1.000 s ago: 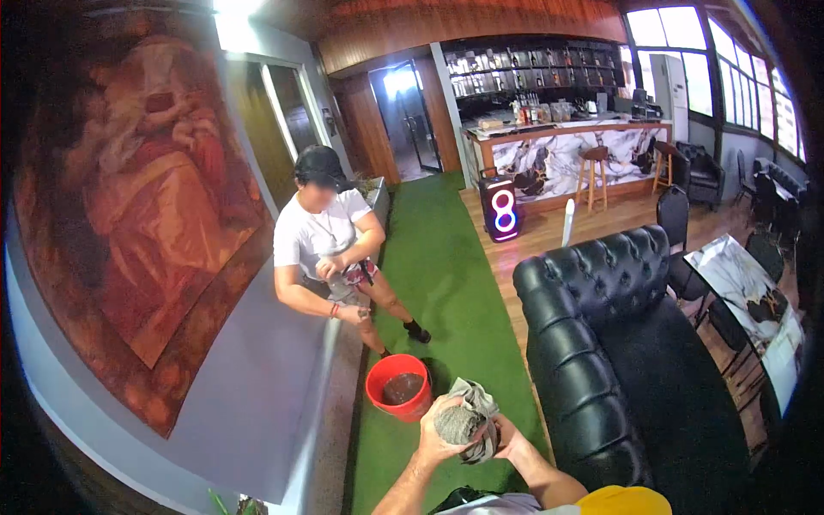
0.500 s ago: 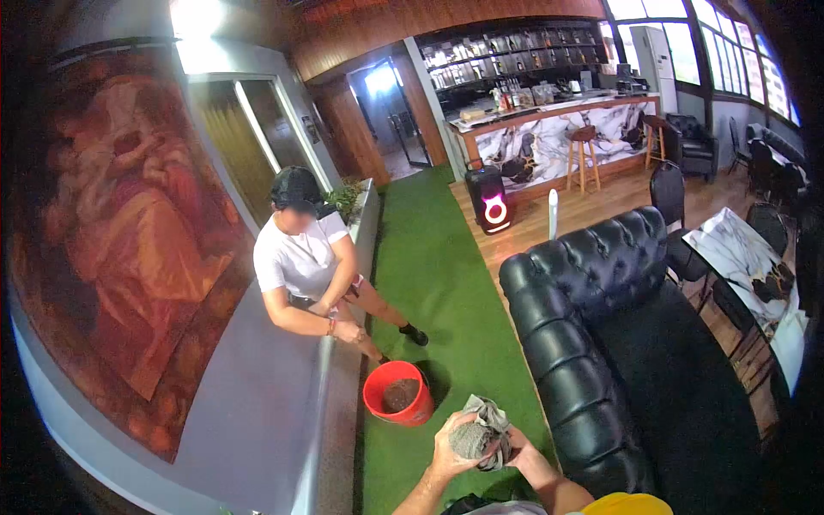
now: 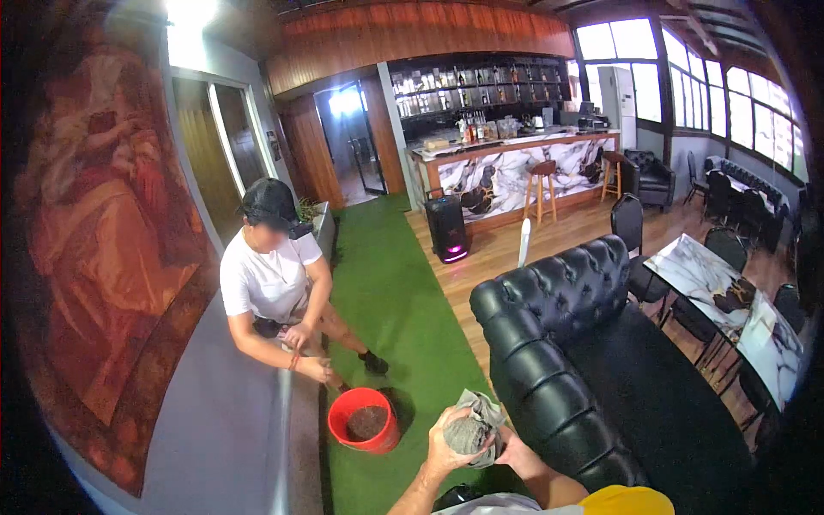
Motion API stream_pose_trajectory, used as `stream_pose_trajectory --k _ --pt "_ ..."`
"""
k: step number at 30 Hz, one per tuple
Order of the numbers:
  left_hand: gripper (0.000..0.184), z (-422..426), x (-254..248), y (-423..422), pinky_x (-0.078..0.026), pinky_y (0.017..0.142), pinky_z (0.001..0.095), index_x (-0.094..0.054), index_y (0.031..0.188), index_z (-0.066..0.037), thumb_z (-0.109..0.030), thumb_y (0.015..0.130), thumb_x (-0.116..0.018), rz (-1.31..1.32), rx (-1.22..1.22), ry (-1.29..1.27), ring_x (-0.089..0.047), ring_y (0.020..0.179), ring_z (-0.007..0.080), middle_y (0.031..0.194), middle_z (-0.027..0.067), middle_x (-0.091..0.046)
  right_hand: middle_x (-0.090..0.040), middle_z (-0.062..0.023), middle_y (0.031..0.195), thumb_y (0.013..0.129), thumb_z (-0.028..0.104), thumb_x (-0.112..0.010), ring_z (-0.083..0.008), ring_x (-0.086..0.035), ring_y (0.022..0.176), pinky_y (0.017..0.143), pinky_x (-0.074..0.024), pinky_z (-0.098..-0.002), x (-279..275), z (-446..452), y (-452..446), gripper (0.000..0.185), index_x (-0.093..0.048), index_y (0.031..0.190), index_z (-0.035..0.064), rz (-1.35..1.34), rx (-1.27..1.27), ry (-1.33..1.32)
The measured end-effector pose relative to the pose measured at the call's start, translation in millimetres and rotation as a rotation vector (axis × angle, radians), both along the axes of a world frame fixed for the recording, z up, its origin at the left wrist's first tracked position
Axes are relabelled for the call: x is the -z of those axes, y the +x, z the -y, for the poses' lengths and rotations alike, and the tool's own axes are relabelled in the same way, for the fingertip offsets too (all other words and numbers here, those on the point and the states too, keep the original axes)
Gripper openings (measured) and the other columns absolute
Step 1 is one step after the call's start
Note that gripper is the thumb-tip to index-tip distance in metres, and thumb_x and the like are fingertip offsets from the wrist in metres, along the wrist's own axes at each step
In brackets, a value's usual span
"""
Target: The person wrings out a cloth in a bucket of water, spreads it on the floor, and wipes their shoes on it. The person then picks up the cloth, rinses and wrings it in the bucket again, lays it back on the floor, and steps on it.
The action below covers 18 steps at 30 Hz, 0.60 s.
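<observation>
A bundled grey cloth [image 3: 470, 434] is squeezed between my two hands, low in the head view. My left hand [image 3: 444, 444] wraps its left side, fingers curled round it. My right hand [image 3: 513, 448] grips the right side, its fingers partly hidden behind the cloth. Just left of my hands a red bucket [image 3: 386, 439] stands on the green carpet, with dark brown contents [image 3: 366, 422] inside. The cloth is apart from the bucket.
A person [image 3: 273, 283] in a white shirt and black cap stands beyond the bucket, hands above it. A black tufted sofa [image 3: 549, 369] is close on my right. A low grey wall [image 3: 215, 412] runs along the left. A speaker [image 3: 445, 227] stands near the marble bar [image 3: 515, 182].
The view has shifted, so the sofa and bucket appear farther left. My hands have turned the cloth slightly and still hold it. The other person bends lower towards the bucket.
</observation>
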<state>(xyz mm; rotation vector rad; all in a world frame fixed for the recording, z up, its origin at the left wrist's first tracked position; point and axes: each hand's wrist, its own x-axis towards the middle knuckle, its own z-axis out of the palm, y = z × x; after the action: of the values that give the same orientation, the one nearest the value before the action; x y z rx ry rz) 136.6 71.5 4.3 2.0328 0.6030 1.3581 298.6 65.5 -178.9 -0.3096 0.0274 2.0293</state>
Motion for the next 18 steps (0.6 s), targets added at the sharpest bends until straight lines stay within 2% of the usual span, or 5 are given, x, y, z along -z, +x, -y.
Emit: stream_pose_trajectory --k 3,10,11,14,18 --pt "0.060 -6.5 -15.3 -15.9 -0.048 0.082 0.0342 -0.053 0.100 0.000 -0.020 0.054 -0.086 -0.038 -0.036 0.047 -0.059 0.090 0.0230 0.100 0.0139 -0.058 -0.061 -0.0105 0.114 0.089 0.038 -0.050 -0.0257 -0.060 0.099 0.091 -0.0464 -0.0442 2.9 -15.6 -13.9 0.041 -0.058 0.114 0.0058 0.045 -0.018 0.004" --pt "0.063 -29.2 -1.9 -54.0 -0.048 0.083 0.0350 -0.052 0.099 0.003 -0.020 0.051 -0.086 0.025 -0.061 0.042 -0.059 0.089 0.0244 0.096 0.0133 -0.058 -0.064 -0.0105 0.105 0.088 0.034 -0.053 -0.0245 -0.062 0.093 0.088 -0.0485 -0.0422 16.8 -36.8 -47.0 0.037 -0.060 0.108 0.0031 -0.184 -0.151 0.153" --pt "0.064 -32.1 1.8 -58.0 -0.048 0.083 0.0352 -0.052 0.099 0.003 -0.021 0.051 -0.086 0.042 -0.075 -0.009 -0.059 0.089 0.0244 0.098 0.0138 -0.057 -0.065 -0.0103 0.103 0.088 0.032 -0.051 -0.0242 -0.063 0.092 0.087 -0.0492 -0.0415 -33.3 -20.8 -55.5 0.036 -0.060 0.107 0.0027 -0.003 -0.098 0.127" --pt "0.065 -32.2 1.8 -67.3 -0.047 0.085 0.0356 -0.050 0.098 0.003 -0.022 0.050 -0.086 0.069 -0.130 -0.125 -0.057 0.093 0.0244 0.104 0.0154 -0.053 -0.065 -0.0098 0.103 0.090 0.036 -0.048 -0.0232 -0.063 0.093 0.087 -0.0489 -0.0413 74.5 -55.7 -62.1 0.039 -0.059 0.109 0.0041 0.100 -0.099 0.063" --pt "0.074 -48.8 -5.6 -67.8 -0.043 0.092 0.0335 -0.045 0.108 0.004 -0.021 0.051 -0.086 0.078 -0.287 -0.001 -0.053 0.106 0.0244 0.125 0.0164 -0.044 -0.065 -0.0098 0.104 0.092 0.035 -0.046 -0.0227 -0.062 0.093 0.088 -0.0483 -0.0409 85.8 -74.2 -70.4 0.038 -0.059 0.110 0.0047 -0.024 -0.191 0.083"
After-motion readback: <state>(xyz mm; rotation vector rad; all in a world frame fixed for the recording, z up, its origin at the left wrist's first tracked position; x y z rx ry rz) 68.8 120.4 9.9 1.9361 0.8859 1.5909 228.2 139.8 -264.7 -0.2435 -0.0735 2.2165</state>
